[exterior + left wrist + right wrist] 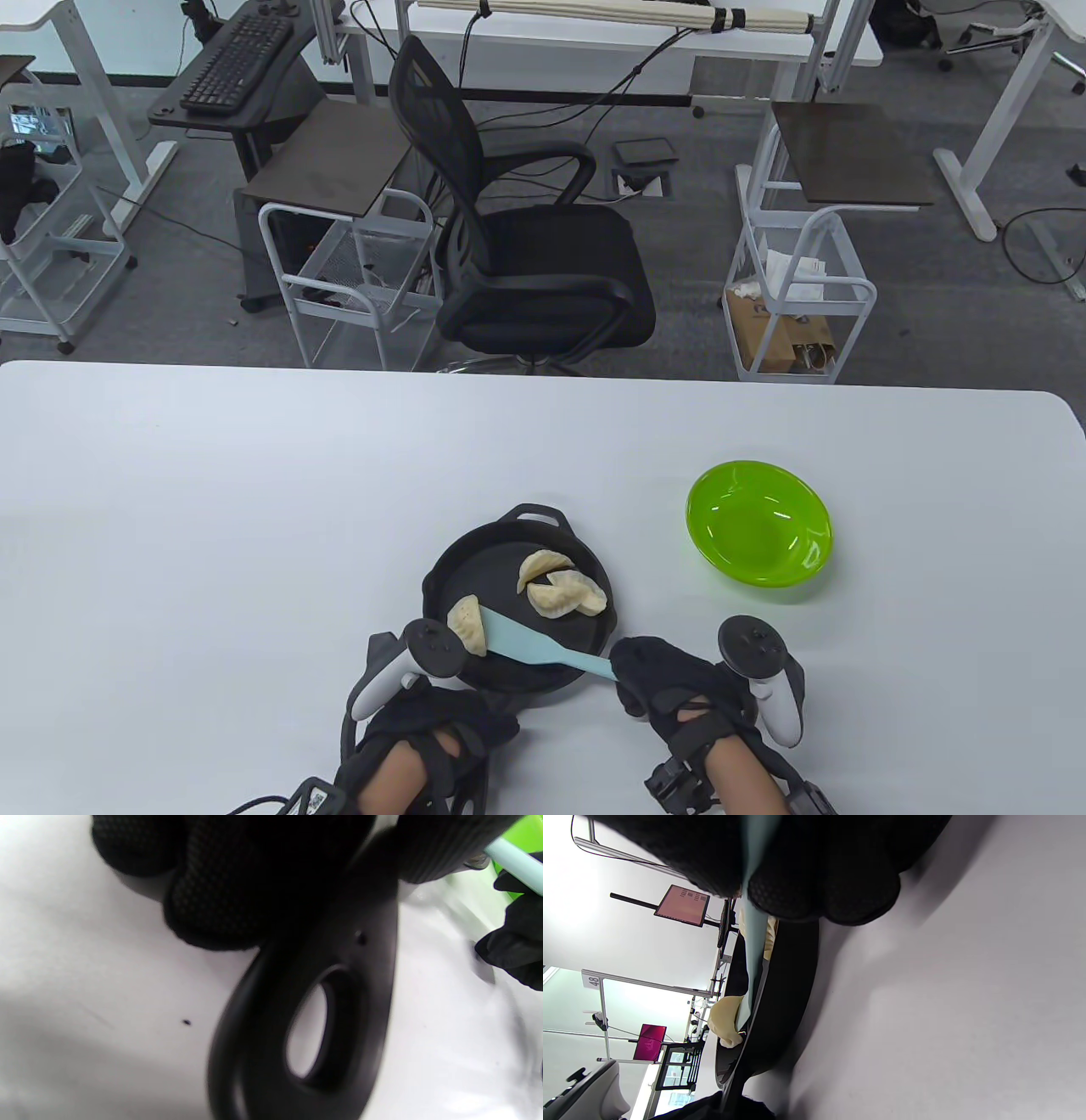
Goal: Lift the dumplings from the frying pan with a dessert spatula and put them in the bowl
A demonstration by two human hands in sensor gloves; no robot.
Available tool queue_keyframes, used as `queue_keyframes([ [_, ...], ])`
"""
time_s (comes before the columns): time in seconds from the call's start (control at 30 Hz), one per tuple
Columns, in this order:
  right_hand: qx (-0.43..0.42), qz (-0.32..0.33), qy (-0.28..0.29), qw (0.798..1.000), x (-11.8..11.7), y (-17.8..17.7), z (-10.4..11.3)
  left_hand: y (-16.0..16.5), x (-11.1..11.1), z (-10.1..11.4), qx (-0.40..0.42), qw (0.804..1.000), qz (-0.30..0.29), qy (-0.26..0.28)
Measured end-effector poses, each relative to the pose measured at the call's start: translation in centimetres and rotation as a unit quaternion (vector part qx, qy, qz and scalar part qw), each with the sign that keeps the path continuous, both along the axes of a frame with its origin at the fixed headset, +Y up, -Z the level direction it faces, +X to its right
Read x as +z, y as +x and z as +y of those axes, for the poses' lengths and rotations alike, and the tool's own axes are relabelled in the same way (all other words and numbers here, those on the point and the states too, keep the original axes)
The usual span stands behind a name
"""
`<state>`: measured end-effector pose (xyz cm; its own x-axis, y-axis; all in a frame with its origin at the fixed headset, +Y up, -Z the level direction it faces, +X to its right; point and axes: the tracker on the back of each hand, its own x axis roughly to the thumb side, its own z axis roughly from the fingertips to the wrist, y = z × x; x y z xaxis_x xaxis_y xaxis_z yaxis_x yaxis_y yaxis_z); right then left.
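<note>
A black frying pan sits at the table's near middle. It holds a cluster of pale dumplings and a single dumpling at its left side. My right hand grips the handle of a light blue spatula. The blade tip touches the single dumpling's right edge. In the right wrist view the spatula runs down to that dumpling inside the pan. My left hand holds the pan's handle, with fingers curled over it. The green bowl stands empty to the right.
The white table stretches wide to the left and behind the pan. Beyond its far edge stand a black office chair and white wire carts.
</note>
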<state>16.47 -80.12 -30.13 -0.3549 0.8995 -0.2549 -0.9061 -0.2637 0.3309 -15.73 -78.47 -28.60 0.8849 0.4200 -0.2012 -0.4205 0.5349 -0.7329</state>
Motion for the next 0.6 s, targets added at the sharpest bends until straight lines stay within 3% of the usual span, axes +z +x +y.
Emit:
queue_keyframes([
  [0.6,-0.059,-0.042,-0.013,0.997,0.44,0.20,0.21,0.00,0.00,0.00,0.000,1.000,0.000,0.000],
])
